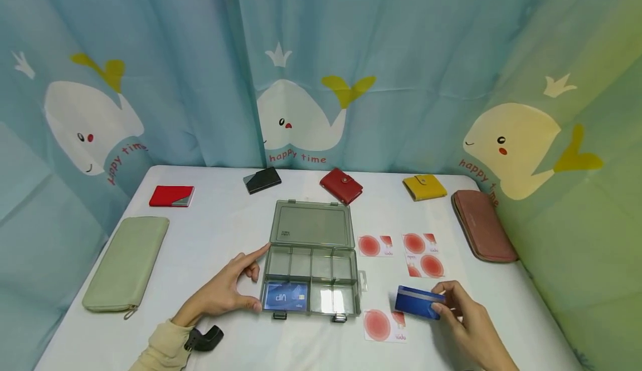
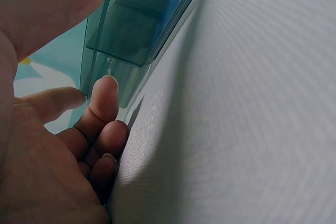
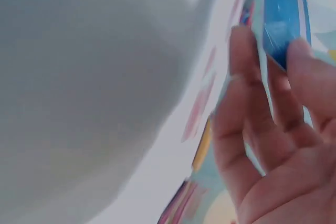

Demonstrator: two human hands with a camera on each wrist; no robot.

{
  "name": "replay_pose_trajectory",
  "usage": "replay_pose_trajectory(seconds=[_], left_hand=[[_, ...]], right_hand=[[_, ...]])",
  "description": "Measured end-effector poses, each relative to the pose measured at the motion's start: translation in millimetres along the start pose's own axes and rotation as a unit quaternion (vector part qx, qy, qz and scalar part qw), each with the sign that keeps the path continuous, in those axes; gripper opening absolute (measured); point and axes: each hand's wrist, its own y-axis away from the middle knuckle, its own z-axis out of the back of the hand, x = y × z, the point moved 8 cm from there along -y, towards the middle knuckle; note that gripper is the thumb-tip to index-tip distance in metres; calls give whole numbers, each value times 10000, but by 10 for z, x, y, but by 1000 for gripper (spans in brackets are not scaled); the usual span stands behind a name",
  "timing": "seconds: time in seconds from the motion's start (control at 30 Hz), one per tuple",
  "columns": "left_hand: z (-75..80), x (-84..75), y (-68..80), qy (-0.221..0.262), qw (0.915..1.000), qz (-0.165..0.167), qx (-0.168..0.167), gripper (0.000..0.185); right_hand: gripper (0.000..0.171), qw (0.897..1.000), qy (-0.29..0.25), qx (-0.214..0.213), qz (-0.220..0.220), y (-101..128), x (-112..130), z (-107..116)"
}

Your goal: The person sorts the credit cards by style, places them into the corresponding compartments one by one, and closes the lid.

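Evidently steadying it, the left hand [image 1: 227,292] rests spread fingers against the open compartment box [image 1: 311,259], thumb at its front corner. Just right of it, the right hand [image 1: 466,318] pinches a blue card [image 1: 418,302] above the table [image 1: 210,232].

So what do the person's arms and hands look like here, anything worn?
The left hand is bare, with a pale cream-yellow sleeve and a black wrist mount at the cuff. The right hand is bare; no sleeve shows. No rings or gloves are visible.
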Motion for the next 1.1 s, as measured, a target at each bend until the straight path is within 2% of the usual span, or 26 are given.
replay_pose_trajectory(seconds=[0.17, 0.3, 0.37, 0.5, 0.57, 0.63, 0.83, 1.1], left_hand=[[-2, 16, -3, -22, 10000, 59, 14, 116], [-3, 27, -6, -18, 9999, 115, 16, 117], [-4, 26, -8, 3, 9999, 115, 16, 117], [-10, 23, -6, 34, 9999, 101, 25, 117], [-10, 23, -5, 34, 9999, 94, 25, 118], [-8, 26, -7, 13, 10000, 91, 14, 118], [-9, 33, -15, -12, 10000, 73, 25, 117], [-6, 25, -13, 16, 9998, 200, 27, 117]], right_hand=[[37, 9969, -781, -44, 26, -276, 247, -158], [34, 9880, -1538, 136, 57, -480, 463, -417], [35, 9779, -2049, 411, -39, -555, 567, -573], [49, 9475, -2948, 1202, -281, -653, 789, -893], [58, 9348, -3154, 1608, -296, -682, 916, -1034], [63, 9290, -3160, 1905, -273, -704, 1034, -1149], [62, 9338, -2744, 2294, 58, -748, 1325, -1445], [56, 9485, -1944, 2418, 639, -775, 1510, -1760]])
